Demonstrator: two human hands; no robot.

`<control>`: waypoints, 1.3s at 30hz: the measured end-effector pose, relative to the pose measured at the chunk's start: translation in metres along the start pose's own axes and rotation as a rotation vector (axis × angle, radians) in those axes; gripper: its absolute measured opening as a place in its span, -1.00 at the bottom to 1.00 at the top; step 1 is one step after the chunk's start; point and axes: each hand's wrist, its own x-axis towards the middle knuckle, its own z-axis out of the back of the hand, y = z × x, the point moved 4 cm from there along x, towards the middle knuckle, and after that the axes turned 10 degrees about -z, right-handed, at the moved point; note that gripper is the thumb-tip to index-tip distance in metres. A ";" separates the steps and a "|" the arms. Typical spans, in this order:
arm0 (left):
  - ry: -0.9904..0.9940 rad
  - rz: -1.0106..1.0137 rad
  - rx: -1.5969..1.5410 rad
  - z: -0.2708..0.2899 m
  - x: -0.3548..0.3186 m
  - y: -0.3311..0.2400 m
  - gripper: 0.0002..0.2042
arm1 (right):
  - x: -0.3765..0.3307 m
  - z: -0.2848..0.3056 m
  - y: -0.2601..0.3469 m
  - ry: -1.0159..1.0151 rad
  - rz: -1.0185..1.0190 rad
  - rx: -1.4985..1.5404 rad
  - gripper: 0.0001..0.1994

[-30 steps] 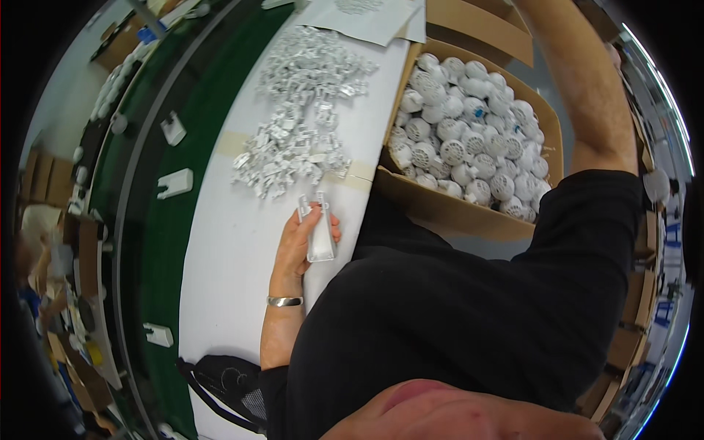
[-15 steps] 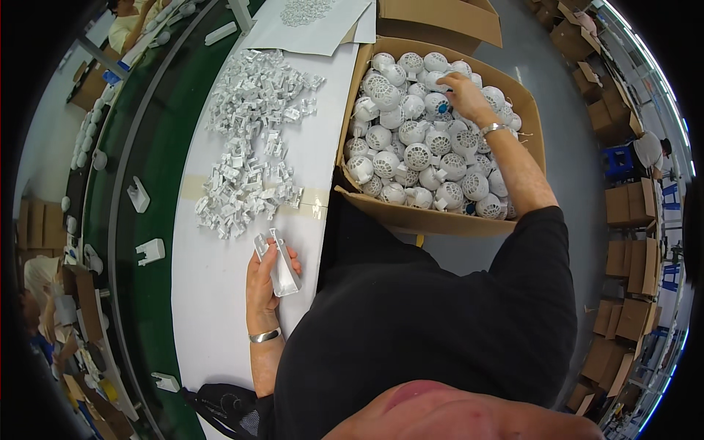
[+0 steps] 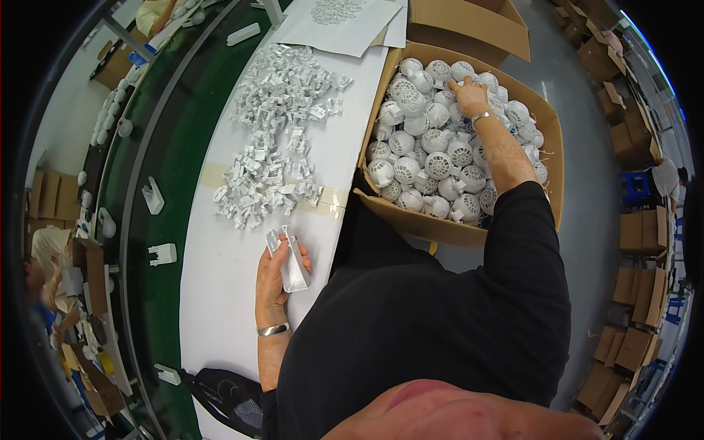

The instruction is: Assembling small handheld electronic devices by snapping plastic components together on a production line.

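Observation:
My left hand (image 3: 273,273) is closed around a white plastic housing (image 3: 295,265), long and open like a trough, held just above the table's near right edge. My right hand (image 3: 470,97) reaches into a cardboard box (image 3: 440,226) on the right. Its fingers are spread over the white round pieces there, touching them near the box's far side; the fingertips are partly hidden among them. These round pieces (image 3: 438,165) have vented, grille-like faces and fill the box. A heap of small white plastic parts (image 3: 273,139) lies on the white table (image 3: 220,293), beyond my left hand.
Left of the table runs a green conveyor belt (image 3: 158,293) carrying several white housings (image 3: 163,254). A black mesh bag (image 3: 227,400) lies at the table's near edge. Small clear pieces (image 3: 337,10) rest on paper sheets at the far end. Cardboard boxes (image 3: 642,229) line the right side.
The view has shifted, moving the scene rightward. Within the box, my right hand has moved left and its fingers have spread over the round pieces. My left hand keeps holding the housing.

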 end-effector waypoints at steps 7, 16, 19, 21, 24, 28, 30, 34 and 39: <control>0.026 0.029 -0.060 -0.001 0.002 -0.001 -0.74 | -0.011 0.035 -0.039 0.006 0.109 1.086 -0.41; 0.019 0.055 -0.097 -0.005 -0.001 -0.002 -0.72 | -0.128 0.179 0.052 0.569 0.615 2.250 -0.51; 0.021 0.054 -0.097 -0.004 -0.002 -0.003 -0.71 | -0.159 0.194 0.094 0.791 0.783 2.302 -0.51; -0.005 0.054 -0.100 -0.004 -0.002 -0.005 -0.71 | -0.176 0.197 0.124 0.868 0.764 2.283 -0.52; 0.004 0.062 -0.112 -0.002 -0.002 -0.002 -0.70 | -0.203 0.198 0.162 0.974 0.760 2.247 -0.53; 0.089 0.031 -0.125 0.001 0.000 0.003 -0.69 | -0.240 0.193 0.198 1.096 0.694 2.068 -0.58; 0.081 0.023 -0.123 0.003 0.000 0.003 -0.69 | -0.252 0.194 0.209 1.124 0.680 2.058 -0.58; 0.079 0.008 -0.115 0.006 0.000 0.003 -0.69 | -0.269 0.192 0.221 1.183 0.616 2.031 -0.60; 0.065 0.004 -0.054 0.008 -0.003 -0.001 -0.69 | -0.282 0.184 0.226 1.349 0.727 1.950 -0.42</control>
